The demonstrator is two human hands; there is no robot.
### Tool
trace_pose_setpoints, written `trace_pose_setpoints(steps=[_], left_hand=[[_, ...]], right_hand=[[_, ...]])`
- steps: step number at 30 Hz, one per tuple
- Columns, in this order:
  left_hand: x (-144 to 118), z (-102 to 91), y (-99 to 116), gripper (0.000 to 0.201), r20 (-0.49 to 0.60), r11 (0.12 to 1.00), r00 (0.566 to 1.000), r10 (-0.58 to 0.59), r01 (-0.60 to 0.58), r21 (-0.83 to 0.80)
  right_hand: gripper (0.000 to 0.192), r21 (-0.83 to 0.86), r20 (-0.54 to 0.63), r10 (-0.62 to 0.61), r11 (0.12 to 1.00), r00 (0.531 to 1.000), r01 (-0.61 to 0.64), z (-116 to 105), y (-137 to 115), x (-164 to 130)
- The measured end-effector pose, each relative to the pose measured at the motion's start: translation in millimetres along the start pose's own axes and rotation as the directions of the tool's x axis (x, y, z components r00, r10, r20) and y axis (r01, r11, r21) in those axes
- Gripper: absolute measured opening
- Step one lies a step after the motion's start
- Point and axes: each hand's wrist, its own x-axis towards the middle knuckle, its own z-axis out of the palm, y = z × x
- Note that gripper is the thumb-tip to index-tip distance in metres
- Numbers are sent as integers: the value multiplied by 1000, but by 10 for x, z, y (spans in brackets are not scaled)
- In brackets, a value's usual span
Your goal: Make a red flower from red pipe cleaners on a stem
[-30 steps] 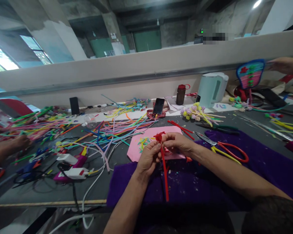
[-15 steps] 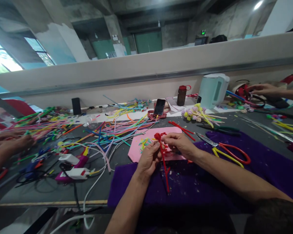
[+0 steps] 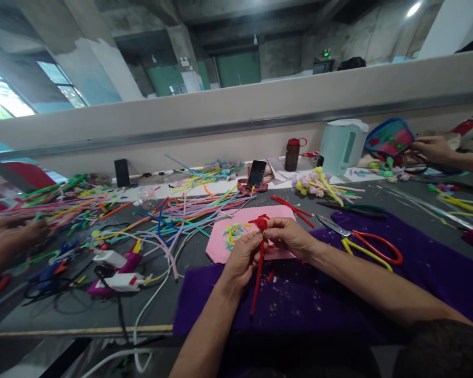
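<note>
Between my two hands is a red pipe-cleaner flower (image 3: 261,224), its bunched head up and its long stem hanging down toward me. My left hand (image 3: 242,255) pinches the stem just below the head. Thumb and fingers of my right hand (image 3: 286,236) close on the head from the right side. Under my hands lies a pink sheet (image 3: 216,247), bearing short yellow and teal clippings (image 3: 233,233) and red bits partly hidden by my fingers. A purple cloth (image 3: 205,294) covers the table edge in front of me, with small scraps on it.
Scissors (image 3: 355,233) with red and yellow handles rest right of my hands, near dark-handled pliers (image 3: 355,208). Loose pipe cleaners (image 3: 197,207), a power strip (image 3: 118,278) and cables lie left. Behind stand a phone (image 3: 257,173), bottle (image 3: 292,155) and kettle (image 3: 343,147). Other people's hands work at both sides.
The flower has turned in my fingers, its stem's lower end swinging left. My right hand has come closer around the head. At far right, another person's hand now holds up a blue-rimmed mesh item.
</note>
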Motion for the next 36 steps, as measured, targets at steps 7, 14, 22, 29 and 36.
trace_pose_setpoints(steps=[7, 14, 22, 29, 36], left_hand=[[8, -2, -26, 30, -16, 996, 999, 33, -31, 81], [-17, 35, -14, 27, -69, 998, 997, 23, -19, 63], [26, -12, -30, 25, -151, 998, 988, 44, -36, 55], [20, -20, -5, 25, -141, 997, 988, 59, -51, 60], [4, 14, -11, 28, -112, 987, 992, 55, -37, 158]], right_hand=[[23, 51, 3, -4, 999, 1000, 4, 9, 1, -11], [22, -8, -65, -63, 998, 996, 63, 44, -12, -34], [27, 47, -48, -5, 999, 999, 7, 28, 22, -12], [28, 22, -87, 18, 1000, 996, -17, 13, 43, 2], [24, -21, -42, -9, 1000, 999, 8, 29, 19, -13]])
